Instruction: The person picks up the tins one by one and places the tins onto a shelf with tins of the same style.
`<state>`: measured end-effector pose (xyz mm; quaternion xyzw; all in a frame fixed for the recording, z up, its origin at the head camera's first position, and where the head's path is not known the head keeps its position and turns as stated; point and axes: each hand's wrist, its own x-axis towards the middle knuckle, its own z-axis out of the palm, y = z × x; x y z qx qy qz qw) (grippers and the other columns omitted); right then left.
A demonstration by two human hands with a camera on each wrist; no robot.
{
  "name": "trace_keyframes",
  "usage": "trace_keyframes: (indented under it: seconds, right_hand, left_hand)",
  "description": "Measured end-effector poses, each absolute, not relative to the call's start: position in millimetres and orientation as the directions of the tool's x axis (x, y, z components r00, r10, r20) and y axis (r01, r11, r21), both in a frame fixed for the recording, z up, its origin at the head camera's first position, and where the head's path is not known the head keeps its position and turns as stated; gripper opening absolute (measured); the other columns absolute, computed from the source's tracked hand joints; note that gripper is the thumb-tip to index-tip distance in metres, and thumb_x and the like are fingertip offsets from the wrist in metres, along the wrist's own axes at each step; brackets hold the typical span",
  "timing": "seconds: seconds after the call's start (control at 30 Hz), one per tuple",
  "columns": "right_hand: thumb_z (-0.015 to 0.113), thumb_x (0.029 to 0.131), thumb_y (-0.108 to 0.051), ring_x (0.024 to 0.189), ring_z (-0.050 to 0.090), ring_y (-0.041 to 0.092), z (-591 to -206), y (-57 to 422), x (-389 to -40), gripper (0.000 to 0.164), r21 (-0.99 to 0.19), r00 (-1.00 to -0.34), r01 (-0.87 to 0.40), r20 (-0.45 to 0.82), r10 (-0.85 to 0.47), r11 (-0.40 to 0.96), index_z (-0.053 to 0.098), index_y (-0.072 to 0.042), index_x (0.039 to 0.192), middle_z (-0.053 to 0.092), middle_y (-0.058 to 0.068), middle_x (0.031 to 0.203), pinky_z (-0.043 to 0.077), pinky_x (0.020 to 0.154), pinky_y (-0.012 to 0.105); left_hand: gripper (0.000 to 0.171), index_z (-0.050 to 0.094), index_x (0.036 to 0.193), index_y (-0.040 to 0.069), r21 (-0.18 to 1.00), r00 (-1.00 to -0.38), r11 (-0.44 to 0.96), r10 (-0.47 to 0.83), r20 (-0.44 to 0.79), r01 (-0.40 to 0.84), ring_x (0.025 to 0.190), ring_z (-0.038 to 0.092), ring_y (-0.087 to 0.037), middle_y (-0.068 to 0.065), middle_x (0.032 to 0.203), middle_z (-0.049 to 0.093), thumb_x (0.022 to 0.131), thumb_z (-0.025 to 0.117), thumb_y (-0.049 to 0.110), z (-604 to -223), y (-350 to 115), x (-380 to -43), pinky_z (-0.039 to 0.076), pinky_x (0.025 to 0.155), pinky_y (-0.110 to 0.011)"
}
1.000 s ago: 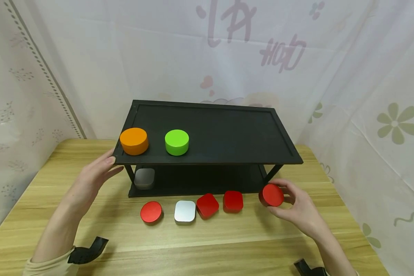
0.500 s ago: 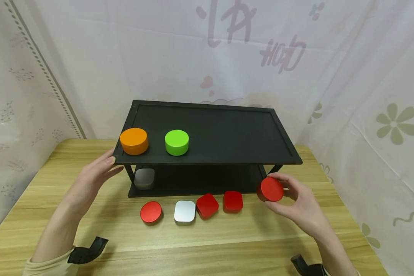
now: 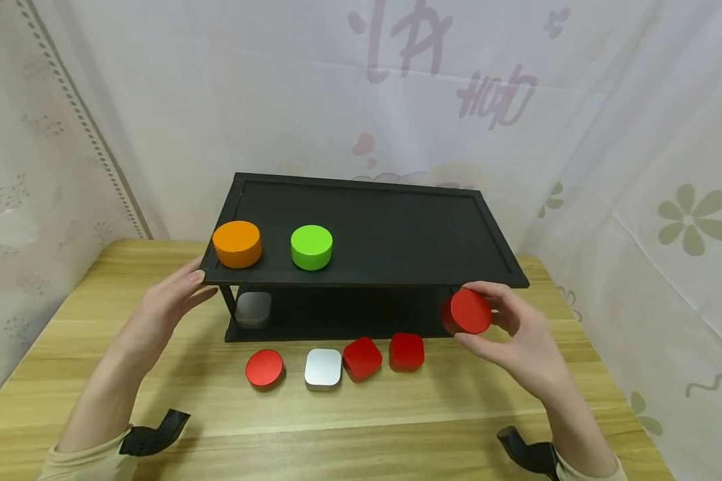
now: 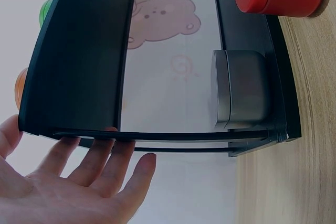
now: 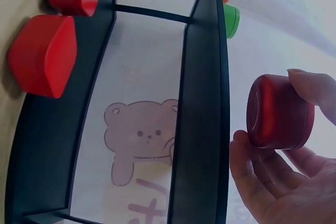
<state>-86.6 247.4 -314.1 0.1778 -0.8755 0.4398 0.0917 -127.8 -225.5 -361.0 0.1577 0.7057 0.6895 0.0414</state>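
Observation:
A black two-tier shelf [image 3: 373, 230] stands on the table. My left hand [image 3: 167, 310] holds its left end at the upper board, the thumb at the front corner and the fingers beneath. With thumb and fingers, my right hand [image 3: 520, 341] grips a round red tin [image 3: 471, 311], raised off the table before the shelf's right end. In the right wrist view this tin [image 5: 281, 113] is tilted and apart from the upper board. An orange round tin [image 3: 237, 245] and a green round tin [image 3: 311, 248] sit on the upper board. A grey square tin [image 4: 241, 90] stands on the lower board's left end.
In front of the shelf lie a round red tin [image 3: 265, 369], a square silver tin [image 3: 323, 368] and two red tins with rounded corners, one turned [image 3: 362, 359] and one straighter [image 3: 406, 351]. A printed curtain [image 3: 361, 87] hangs close behind the shelf.
My right hand has lifted the round red tin upward and slightly left, from near the lower board's level to just under the upper board's front edge. The left hand keeps its hold.

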Motion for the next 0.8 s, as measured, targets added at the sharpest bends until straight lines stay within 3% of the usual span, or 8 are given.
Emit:
trace_keyframes:
  seconds: [0.23, 0.5, 0.8]
  right_hand:
    - [0.08, 0.071, -0.004, 0.1, 0.059, 0.012, -303, 236, -93, 0.063, -0.757, -0.906, -0.424, 0.348, -0.243, 0.497, 0.054, -0.02, 0.127, 0.06, -0.003, 0.115, 0.053, 0.084, 0.018]
    - [0.079, 0.072, 0.0, 0.097, 0.06, 0.011, -282, 216, -95, 0.06, -0.76, -0.908, -0.419, 0.344, -0.24, 0.497, 0.054, -0.008, 0.126, 0.061, 0.004, 0.114, 0.053, 0.083, 0.018]
    - [0.078, 0.073, -0.001, 0.095, 0.061, 0.012, -274, 203, -106, 0.058, -0.774, -0.902, -0.431, 0.35, -0.253, 0.464, 0.054, -0.008, 0.125, 0.061, 0.005, 0.113, 0.054, 0.081, 0.021]
  left_hand:
    - [0.045, 0.032, 0.148, 0.013, 0.986, -0.947, 0.003, 0.281, 0.158, 0.165, 0.132, 0.037, 0.004, 0.008, 0.153, 0.034, 0.104, 0.029, 0.021, -362, -225, -129, 0.039, 0.098, -0.013]
    - [0.045, 0.032, 0.148, 0.013, 0.986, -0.947, 0.006, 0.28, 0.16, 0.168, 0.132, 0.036, 0.005, 0.008, 0.153, 0.033, 0.104, 0.03, 0.021, -362, -225, -130, 0.039, 0.098, -0.013]
    - [0.045, 0.032, 0.148, 0.012, 0.985, -0.944, -0.004, 0.284, 0.167, 0.173, 0.133, 0.036, 0.004, 0.008, 0.153, 0.034, 0.104, 0.029, 0.02, -361, -225, -129, 0.038, 0.098, -0.014]
